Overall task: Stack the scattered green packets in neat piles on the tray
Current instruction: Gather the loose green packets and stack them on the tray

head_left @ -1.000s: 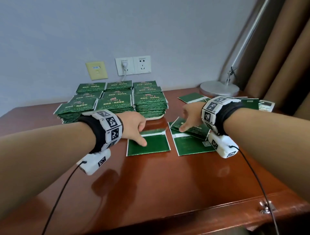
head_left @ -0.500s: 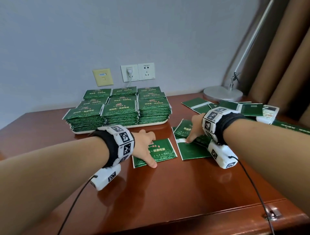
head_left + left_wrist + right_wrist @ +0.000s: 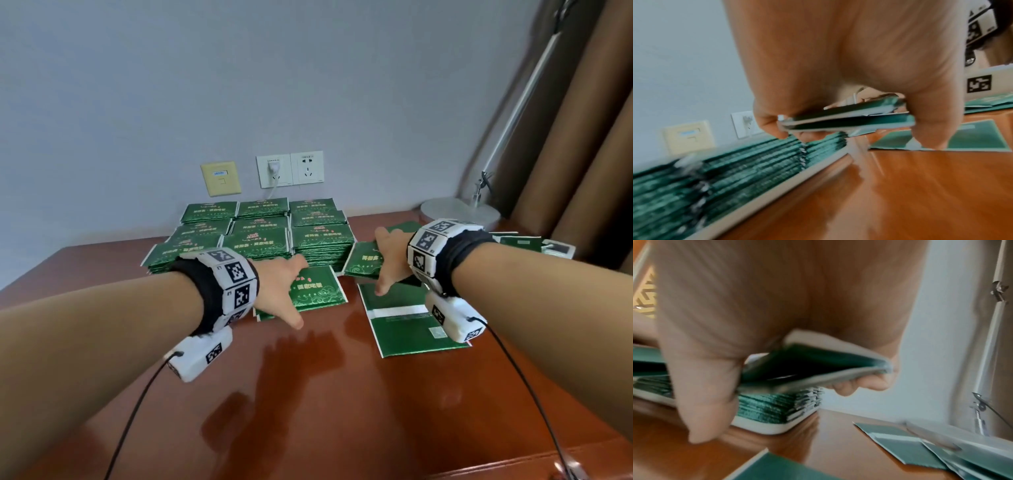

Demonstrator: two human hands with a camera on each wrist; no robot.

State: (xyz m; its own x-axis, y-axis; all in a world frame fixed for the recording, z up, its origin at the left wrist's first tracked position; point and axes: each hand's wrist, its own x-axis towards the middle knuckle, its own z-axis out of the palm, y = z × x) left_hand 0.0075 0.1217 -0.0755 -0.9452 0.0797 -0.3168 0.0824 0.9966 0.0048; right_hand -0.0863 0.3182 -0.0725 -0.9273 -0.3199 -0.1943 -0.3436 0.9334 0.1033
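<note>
- Spreading under everything, the brown wooden tabletop [image 3: 308, 394] carries the tray, the loose packets and a lamp base [image 3: 459, 213] at the far right.
- Against the wall, the white tray [image 3: 764, 428] is filled with green packet piles [image 3: 260, 236], set in rows side by side and rising well above its low rim.
- Just right of the tray, a face-down packet [image 3: 407, 325] lies flat on the tabletop, with more scattered packets [image 3: 520, 241] beyond the right wrist.
- At the tray's near edge, the left hand [image 3: 281, 291] grips a thin bundle of packets [image 3: 318, 287] lifted off the tabletop, fingers [image 3: 768, 126] curled under it and thumb on the near edge.
- Beside the tray's right corner, the right hand [image 3: 390, 260] holds a second bundle of packets [image 3: 366, 260], fingers [image 3: 846, 387] wrapped beneath it and thumb down the near side.
- Both wrist views are blurred, so the number of packets in each bundle cannot be told.
</note>
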